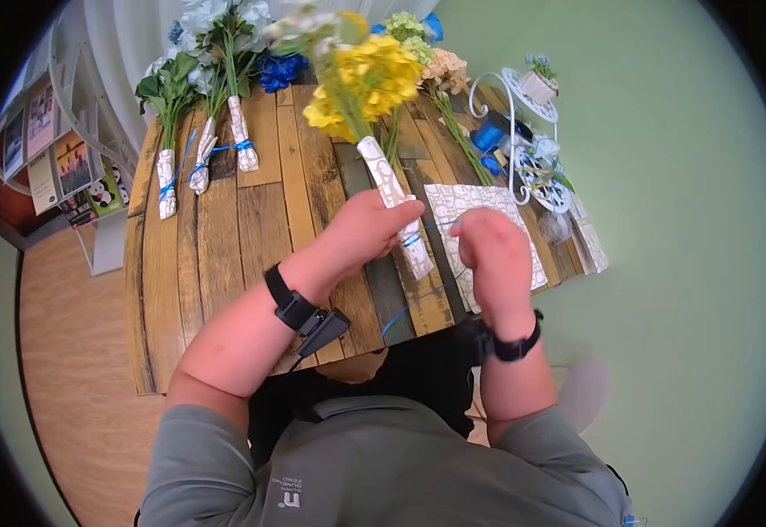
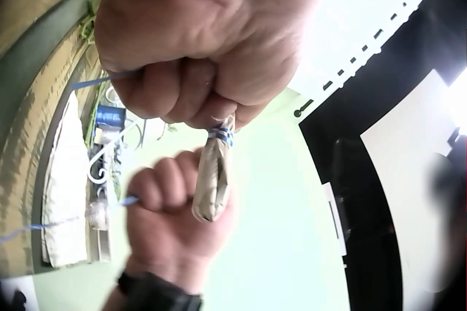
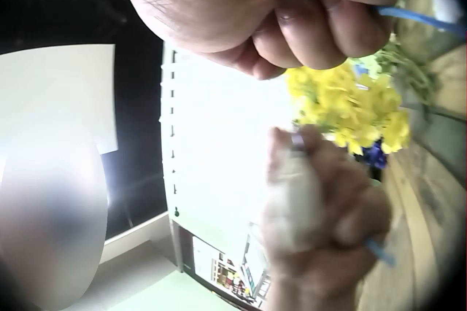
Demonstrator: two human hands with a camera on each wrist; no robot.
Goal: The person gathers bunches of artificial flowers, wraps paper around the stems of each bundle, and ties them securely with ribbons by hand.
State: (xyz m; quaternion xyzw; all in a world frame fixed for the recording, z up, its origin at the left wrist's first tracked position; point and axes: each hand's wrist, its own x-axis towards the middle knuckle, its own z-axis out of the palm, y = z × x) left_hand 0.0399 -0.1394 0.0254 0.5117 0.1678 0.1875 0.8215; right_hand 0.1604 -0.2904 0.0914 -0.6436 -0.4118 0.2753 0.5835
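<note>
My left hand (image 1: pixel 370 230) grips the paper-wrapped stems (image 1: pixel 383 176) of a bouquet with yellow flowers (image 1: pixel 374 83), tilted above the table. Blue ribbon (image 2: pixel 221 135) circles the wrap just below that hand, and the wrap's lower end (image 2: pixel 211 187) sticks out beneath it. To the right, my right hand (image 1: pixel 495 255) has its fingers curled round the blue ribbon (image 3: pixel 419 18), which runs taut toward the bouquet in the head view. Another length of ribbon (image 1: pixel 405 312) hangs toward the table's front edge.
Three wrapped bouquets (image 1: pixel 167 184) lie at the table's left. A patterned paper sheet (image 1: pixel 479 206) lies under my right hand. Loose peach flowers (image 1: pixel 446 70), a blue ribbon spool (image 1: pixel 488 134) and a white metal stand (image 1: pixel 513 105) are at the back right. A magazine rack (image 1: pixel 58 149) stands left.
</note>
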